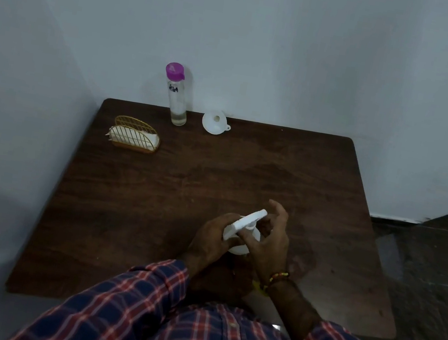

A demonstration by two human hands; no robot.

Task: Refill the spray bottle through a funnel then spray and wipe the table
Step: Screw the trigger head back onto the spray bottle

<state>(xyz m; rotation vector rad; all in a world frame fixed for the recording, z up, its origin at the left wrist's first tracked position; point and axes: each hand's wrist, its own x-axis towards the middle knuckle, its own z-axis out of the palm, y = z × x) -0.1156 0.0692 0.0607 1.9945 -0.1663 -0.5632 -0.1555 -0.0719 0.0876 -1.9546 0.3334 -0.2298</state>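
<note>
The white plastic spray bottle stands near the front centre of the dark brown wooden desk, held between both hands. The left hand wraps its fingers around the bottle on the left side, a clenched grip that steadies the body. The right hand rests against the neck just below the white trigger head, thumb and lower fingers curled onto it; the index finger is raised and free. How firmly the right grip holds cannot be told, since the hands cover most of the bottle.

Step in hand, by judgement: removal of the trigger head, which precedes the refill. The head appears seated on the bottle and is tilted towards the far right.

Supplies lie at the far edge of the desk, well apart from the hands. The white plastic funnel lies on its side with its mouth facing the viewer. Just to its left stands the tall clear water bottle with the purple cap, upright and capped, with liquid visible in its lower part. At the far left sits the gold wire holder with white napkins.

The next move calls for twisting the head off while the left hand prevents rotation, then setting it aside and seating the funnel in the open neck.
</note>
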